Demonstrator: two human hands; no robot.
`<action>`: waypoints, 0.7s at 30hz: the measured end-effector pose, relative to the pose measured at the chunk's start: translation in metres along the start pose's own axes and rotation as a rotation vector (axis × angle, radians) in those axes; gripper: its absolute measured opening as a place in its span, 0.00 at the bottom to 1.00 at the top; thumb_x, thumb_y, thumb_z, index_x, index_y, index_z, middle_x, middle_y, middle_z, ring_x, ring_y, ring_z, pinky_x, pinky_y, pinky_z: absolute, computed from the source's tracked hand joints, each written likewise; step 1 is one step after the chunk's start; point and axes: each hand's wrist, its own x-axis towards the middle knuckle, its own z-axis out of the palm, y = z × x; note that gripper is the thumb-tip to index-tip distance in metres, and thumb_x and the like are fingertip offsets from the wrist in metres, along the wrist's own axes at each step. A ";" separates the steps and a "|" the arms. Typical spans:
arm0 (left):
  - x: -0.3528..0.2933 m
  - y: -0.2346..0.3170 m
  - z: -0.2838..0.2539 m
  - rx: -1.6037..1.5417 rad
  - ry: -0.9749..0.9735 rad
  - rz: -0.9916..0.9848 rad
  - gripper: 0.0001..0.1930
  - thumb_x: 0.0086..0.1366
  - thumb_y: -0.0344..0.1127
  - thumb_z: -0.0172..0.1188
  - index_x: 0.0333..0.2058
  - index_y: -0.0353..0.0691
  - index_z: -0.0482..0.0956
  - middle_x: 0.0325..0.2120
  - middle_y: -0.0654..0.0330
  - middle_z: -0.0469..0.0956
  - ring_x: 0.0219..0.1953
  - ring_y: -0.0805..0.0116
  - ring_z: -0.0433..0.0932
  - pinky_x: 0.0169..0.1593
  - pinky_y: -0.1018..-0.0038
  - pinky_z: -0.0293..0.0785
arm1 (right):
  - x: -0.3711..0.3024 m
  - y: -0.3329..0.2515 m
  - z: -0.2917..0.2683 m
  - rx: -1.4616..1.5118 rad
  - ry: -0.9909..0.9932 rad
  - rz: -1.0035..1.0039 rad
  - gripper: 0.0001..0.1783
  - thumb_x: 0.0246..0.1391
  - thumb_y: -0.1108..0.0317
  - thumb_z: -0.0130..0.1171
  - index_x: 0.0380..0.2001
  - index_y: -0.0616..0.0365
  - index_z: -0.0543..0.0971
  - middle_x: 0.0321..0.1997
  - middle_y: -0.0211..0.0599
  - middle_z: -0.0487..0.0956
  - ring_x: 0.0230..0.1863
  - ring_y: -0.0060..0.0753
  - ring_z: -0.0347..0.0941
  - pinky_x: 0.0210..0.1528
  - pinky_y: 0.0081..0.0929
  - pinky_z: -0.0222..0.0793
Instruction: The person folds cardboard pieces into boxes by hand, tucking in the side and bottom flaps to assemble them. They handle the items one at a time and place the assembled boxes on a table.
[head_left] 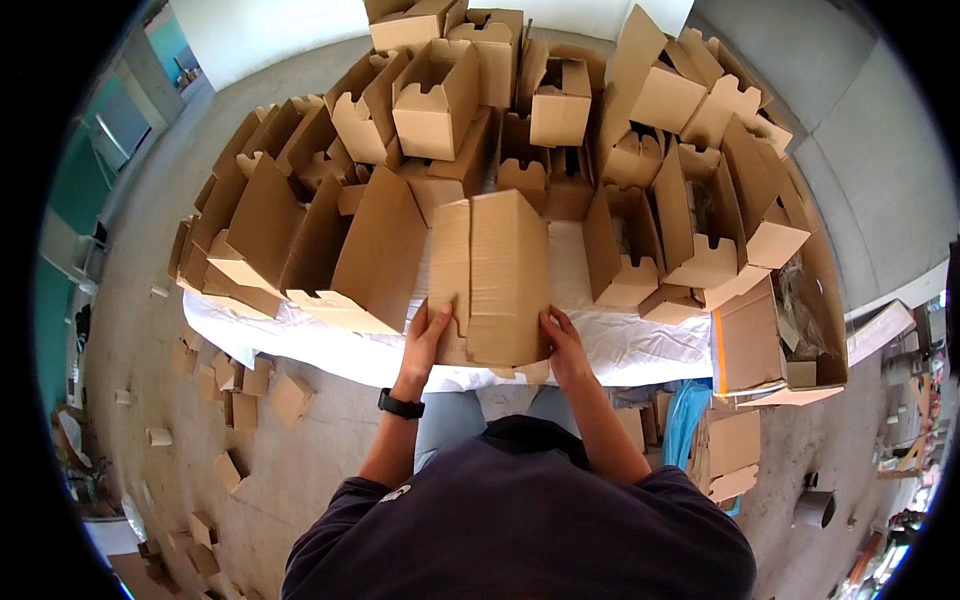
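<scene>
Between my two hands I hold a partly folded brown cardboard box point(510, 280), over the near edge of the white-covered table point(572, 265). My left hand point(428, 335) grips its left side low down, thumb on the front face. My right hand point(563, 343) clasps the lower right corner, fingers closed along that side. A seam runs from top to bottom between the box's narrower left panel and its wider right panel. A large open-topped box point(375, 255) stands just left of the held one.
Open cardboard boxes point(440, 100) are stacked across the table's back and both sides. A bigger carton point(745, 340) with clear plastic inside sits at the right edge. Small cardboard pieces point(292, 398) lie on the floor at left. Blue plastic point(686, 420) hangs beside flattened cardboard point(733, 445) at right.
</scene>
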 end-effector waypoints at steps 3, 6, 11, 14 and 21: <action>-0.001 -0.005 -0.005 -0.047 0.020 -0.016 0.26 0.72 0.43 0.54 0.60 0.30 0.65 0.53 0.58 0.74 0.54 0.73 0.72 0.57 0.75 0.67 | -0.005 -0.012 0.001 -0.109 -0.059 -0.059 0.30 0.60 0.62 0.63 0.61 0.59 0.67 0.51 0.37 0.78 0.53 0.29 0.74 0.57 0.27 0.66; -0.001 -0.007 -0.004 -0.057 0.016 -0.023 0.26 0.72 0.44 0.54 0.60 0.30 0.65 0.53 0.58 0.74 0.53 0.73 0.72 0.58 0.76 0.67 | -0.006 -0.022 -0.001 -0.161 -0.095 -0.010 0.28 0.63 0.60 0.59 0.62 0.57 0.67 0.55 0.32 0.76 0.58 0.26 0.69 0.58 0.28 0.63; -0.003 -0.006 -0.005 0.026 -0.047 0.035 0.31 0.75 0.51 0.45 0.63 0.30 0.62 0.58 0.55 0.70 0.59 0.69 0.68 0.63 0.72 0.63 | -0.012 -0.031 0.001 -0.200 -0.083 -0.077 0.27 0.64 0.57 0.57 0.62 0.56 0.67 0.56 0.32 0.76 0.59 0.27 0.69 0.60 0.29 0.63; -0.008 -0.002 0.002 0.113 -0.048 0.175 0.41 0.73 0.64 0.30 0.67 0.30 0.56 0.64 0.52 0.63 0.66 0.64 0.61 0.69 0.68 0.55 | -0.006 -0.025 -0.003 -0.112 -0.129 -0.070 0.26 0.66 0.54 0.52 0.62 0.56 0.68 0.58 0.31 0.75 0.60 0.29 0.69 0.61 0.30 0.63; -0.021 0.047 0.015 0.160 -0.251 0.087 0.36 0.74 0.51 0.48 0.68 0.29 0.51 0.66 0.50 0.60 0.68 0.61 0.57 0.69 0.69 0.52 | -0.008 -0.021 -0.004 0.045 -0.242 0.021 0.25 0.69 0.50 0.44 0.61 0.54 0.68 0.58 0.32 0.75 0.59 0.29 0.70 0.59 0.30 0.66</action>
